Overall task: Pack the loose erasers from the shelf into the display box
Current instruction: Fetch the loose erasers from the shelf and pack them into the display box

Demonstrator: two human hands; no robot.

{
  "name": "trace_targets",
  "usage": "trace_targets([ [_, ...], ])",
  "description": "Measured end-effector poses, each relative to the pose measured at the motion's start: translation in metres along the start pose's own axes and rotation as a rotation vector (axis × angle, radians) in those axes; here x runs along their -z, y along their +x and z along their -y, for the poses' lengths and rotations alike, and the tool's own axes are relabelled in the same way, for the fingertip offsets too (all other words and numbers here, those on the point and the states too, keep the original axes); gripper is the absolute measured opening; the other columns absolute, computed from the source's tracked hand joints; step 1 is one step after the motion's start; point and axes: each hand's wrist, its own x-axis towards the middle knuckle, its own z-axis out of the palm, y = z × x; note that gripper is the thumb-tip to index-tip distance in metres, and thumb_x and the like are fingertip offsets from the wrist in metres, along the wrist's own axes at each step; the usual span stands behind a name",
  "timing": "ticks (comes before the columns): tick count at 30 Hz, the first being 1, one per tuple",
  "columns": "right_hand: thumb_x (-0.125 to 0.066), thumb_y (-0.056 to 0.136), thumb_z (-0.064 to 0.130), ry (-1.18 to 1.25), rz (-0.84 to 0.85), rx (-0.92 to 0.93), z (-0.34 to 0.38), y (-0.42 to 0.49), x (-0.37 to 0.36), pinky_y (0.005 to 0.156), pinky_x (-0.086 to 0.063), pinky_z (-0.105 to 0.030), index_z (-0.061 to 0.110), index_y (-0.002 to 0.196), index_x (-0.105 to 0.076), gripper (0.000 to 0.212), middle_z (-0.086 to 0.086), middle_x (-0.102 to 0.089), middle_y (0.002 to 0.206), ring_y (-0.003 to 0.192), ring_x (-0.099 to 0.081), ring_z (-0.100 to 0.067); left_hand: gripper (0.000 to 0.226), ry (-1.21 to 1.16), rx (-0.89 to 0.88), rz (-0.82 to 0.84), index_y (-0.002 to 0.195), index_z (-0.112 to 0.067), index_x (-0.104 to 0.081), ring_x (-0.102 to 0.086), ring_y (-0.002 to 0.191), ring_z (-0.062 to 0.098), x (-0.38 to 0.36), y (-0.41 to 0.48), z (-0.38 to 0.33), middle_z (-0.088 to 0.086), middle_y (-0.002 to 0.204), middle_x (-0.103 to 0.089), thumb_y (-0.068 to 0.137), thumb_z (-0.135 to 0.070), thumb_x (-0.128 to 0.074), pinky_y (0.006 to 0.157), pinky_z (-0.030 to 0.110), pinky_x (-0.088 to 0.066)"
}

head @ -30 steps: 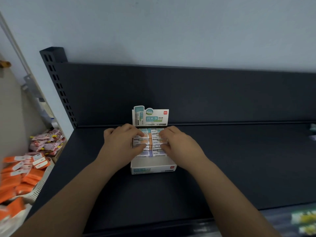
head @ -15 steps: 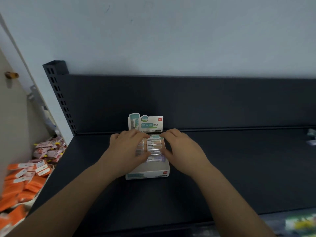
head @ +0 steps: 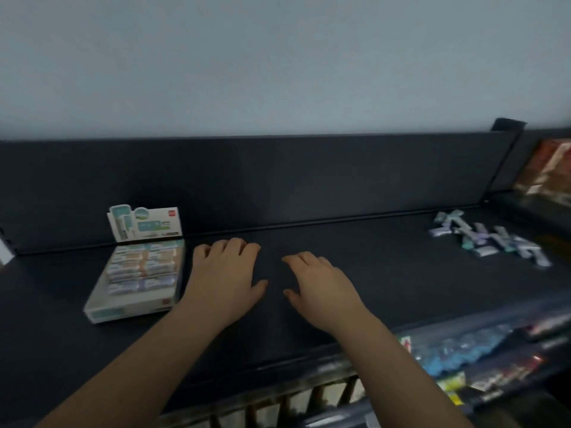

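With fingers (head: 234,247) loosely spread and holding nothing, the left hand (head: 227,279) and right hand (head: 321,288) are held palm-down, side by side, over the dark metal shelf (head: 370,273). Contact with it cannot be told. Just beside the left hand sits the white cardboard display box (head: 123,310). Its long axis runs front to back, with the header card (head: 145,223) upright at the rear. The packed erasers (head: 143,267) lie crosswise in two columns. Far to the right, loose wrapped erasers (head: 491,239) lie scattered, pointing every way.

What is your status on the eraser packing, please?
Both open and empty: left hand, right hand, over the shelf. At left, display box with packed erasers. Far right, loose erasers in a pile. Nothing between.
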Motion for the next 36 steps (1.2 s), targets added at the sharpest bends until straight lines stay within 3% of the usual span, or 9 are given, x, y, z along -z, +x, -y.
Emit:
trace_targets([
  [11, -0.051, 0.094, 0.039, -0.029, 0.100, -0.034, -0.132, -0.073, 0.034, 0.095, -0.044, -0.043, 0.023, 0.144, -0.030, 0.056, -0.002, -0.040, 0.140, 0.123, -0.043, -0.028, 0.060, -0.083, 0.006, 0.074, 0.141, -0.033, -0.034, -0.043, 0.125, 0.018, -0.025, 0.005, -0.164, -0.007, 0.138, -0.043, 0.088, -0.059, -0.047, 0.099, 0.040, -0.030],
  [23, -0.048, 0.095, 0.037, 0.026, 0.005, -0.050, -0.196, -0.071, 0.040, 0.090, -0.042, -0.037, 0.024, 0.143, -0.034, 0.051, 0.001, -0.043, 0.139, 0.119, -0.046, -0.023, 0.061, -0.137, 0.005, 0.128, 0.142, -0.034, -0.033, -0.041, 0.127, 0.017, -0.032, 0.036, -0.207, -0.009, 0.139, -0.042, 0.088, -0.058, -0.049, 0.101, 0.039, -0.032],
  [36, -0.053, 0.094, 0.040, 0.139, -0.096, -0.297, -0.310, -0.092, 0.061, 0.098, -0.044, -0.041, 0.027, 0.140, -0.038, 0.050, 0.006, -0.041, 0.141, 0.125, -0.043, -0.020, 0.059, -0.352, -0.179, 0.236, 0.142, -0.038, -0.030, -0.038, 0.128, 0.010, -0.047, 0.097, -0.280, -0.015, 0.141, -0.037, 0.090, -0.059, -0.045, 0.108, 0.036, -0.029],
])
